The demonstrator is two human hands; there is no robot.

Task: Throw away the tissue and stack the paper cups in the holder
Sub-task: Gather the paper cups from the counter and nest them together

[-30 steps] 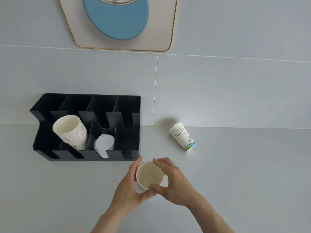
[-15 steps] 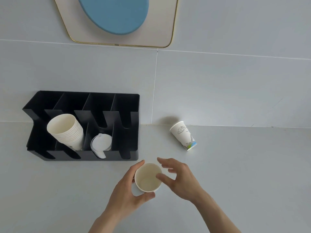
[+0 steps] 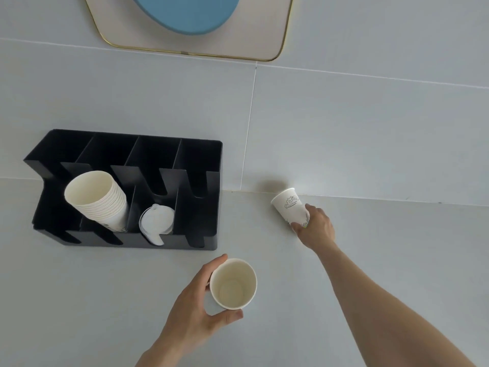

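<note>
An empty white paper cup [image 3: 233, 283] is held upright over the counter by my left hand [image 3: 197, 307], fingers and thumb wrapped around its wall. Farther right, near the wall, my right hand [image 3: 316, 227] grips the base of a second, printed paper cup [image 3: 289, 207], which is tilted with its mouth pointing up and left. A black cup holder [image 3: 211, 197] stands at the left. One of its slots has a stack of paper cups [image 3: 99, 201] lying in it, and the slot beside that has white lids [image 3: 157, 221]. No tissue is visible.
The grey counter [image 3: 370, 260] meets a tiled wall [image 3: 344, 133] behind the holder. A gold-rimmed panel with a blue disc [image 3: 190, 19] hangs on the wall above. The holder's two outer slots look empty.
My right hand let go of the plain cup and reached right and back to the printed cup, closing on its base. My left hand keeps the plain cup.
</note>
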